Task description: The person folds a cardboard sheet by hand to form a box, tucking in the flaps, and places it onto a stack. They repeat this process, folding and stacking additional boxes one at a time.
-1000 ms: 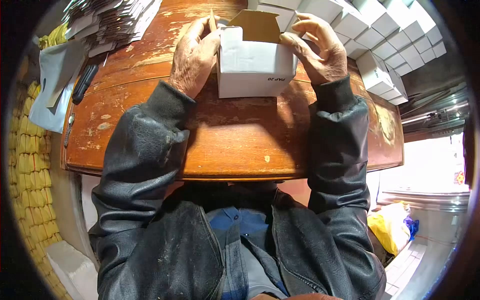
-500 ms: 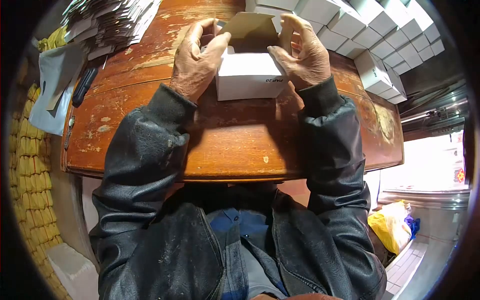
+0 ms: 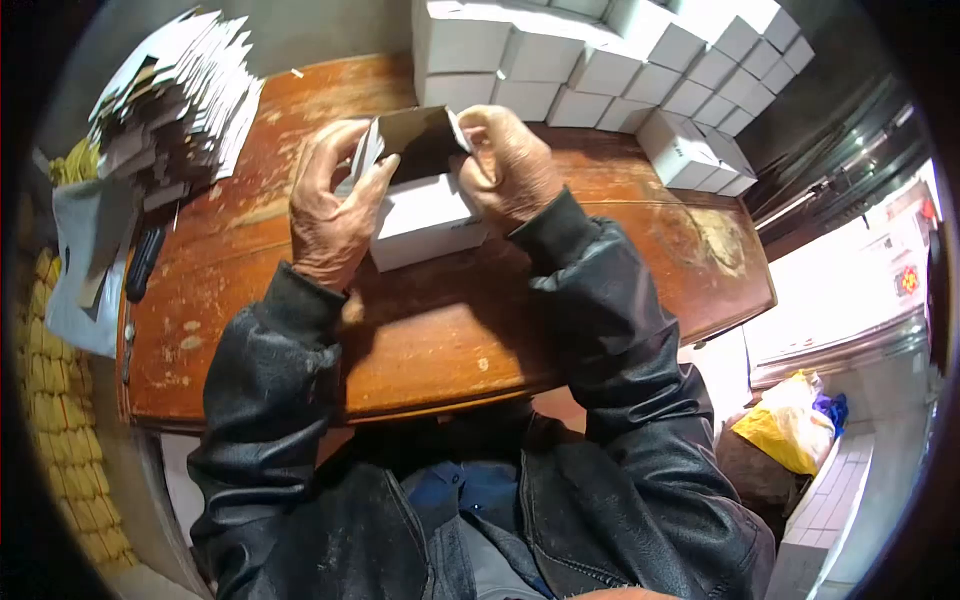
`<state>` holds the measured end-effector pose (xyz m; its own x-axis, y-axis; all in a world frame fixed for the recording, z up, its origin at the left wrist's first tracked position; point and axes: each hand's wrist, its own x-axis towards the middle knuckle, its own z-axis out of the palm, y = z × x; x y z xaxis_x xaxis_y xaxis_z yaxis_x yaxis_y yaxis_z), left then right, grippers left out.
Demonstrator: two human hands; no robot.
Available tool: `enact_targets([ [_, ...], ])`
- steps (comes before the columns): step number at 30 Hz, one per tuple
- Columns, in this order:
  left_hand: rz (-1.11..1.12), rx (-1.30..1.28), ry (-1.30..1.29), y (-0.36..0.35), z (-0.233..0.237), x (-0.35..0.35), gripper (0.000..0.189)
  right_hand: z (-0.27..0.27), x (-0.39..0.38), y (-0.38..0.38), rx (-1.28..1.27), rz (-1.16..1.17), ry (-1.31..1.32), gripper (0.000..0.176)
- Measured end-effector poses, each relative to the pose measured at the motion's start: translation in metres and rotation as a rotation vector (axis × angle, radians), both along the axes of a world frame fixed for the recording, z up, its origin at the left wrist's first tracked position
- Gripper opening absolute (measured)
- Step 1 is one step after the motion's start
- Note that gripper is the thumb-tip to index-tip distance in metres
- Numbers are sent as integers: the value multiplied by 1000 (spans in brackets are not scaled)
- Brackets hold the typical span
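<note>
A white cardboard box [image 3: 432, 240] rests on the worn wooden table in front of me, its brown-lined lid flap raised at the far side. My left hand [image 3: 335, 205] is closed on the box's left side flap, thumb toward the opening. On the other side, my right hand [image 3: 510, 165] grips the right flap and corner, fingers curled over the top. The inside of the box is in shadow, so its contents cannot be made out.
Stacked white boxes [image 3: 590, 75] line the back of the wooden table [image 3: 430, 355]; a few more boxes [image 3: 690, 155] stand at the right. Flat cardboard pieces [image 3: 180, 110] pile up at the back left. A black-handled tool [image 3: 146, 264] lies near the left edge, beside a pale bag [image 3: 85, 235].
The view has shifted, so table and stacks appear lower. The box now looks turned at a slight angle, and its side flaps stand up between my fingers.
</note>
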<state>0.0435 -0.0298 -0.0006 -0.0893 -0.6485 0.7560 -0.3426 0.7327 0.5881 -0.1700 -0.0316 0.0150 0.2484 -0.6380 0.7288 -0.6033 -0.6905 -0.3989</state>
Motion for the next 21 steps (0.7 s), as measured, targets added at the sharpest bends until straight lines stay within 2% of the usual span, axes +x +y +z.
enact_targets([
  [6,-170,108,187,-1,-1,0,34,0,1,2,-12,-40,21,35],
  [9,-146,48,138,-4,-1,1,34,1,2,5,-11,-38,-2,35],
  [10,-142,19,45,-6,-1,4,34,2,3,7,-5,-52,2,35],
  [13,-229,302,302,1,6,-3,38,2,3,6,-48,-49,21,39],
  [14,-165,365,271,3,9,-5,40,1,3,6,-31,-42,19,40],
  [16,-82,217,209,-1,11,-8,39,3,3,7,28,-23,22,39],
  [17,-29,160,166,-3,11,-8,40,1,3,4,-29,-12,31,37],
  [18,-36,178,181,0,15,-9,33,-1,3,2,11,-11,39,36],
  [21,-41,282,204,-7,20,-9,29,-2,2,0,-39,15,32,36],
])
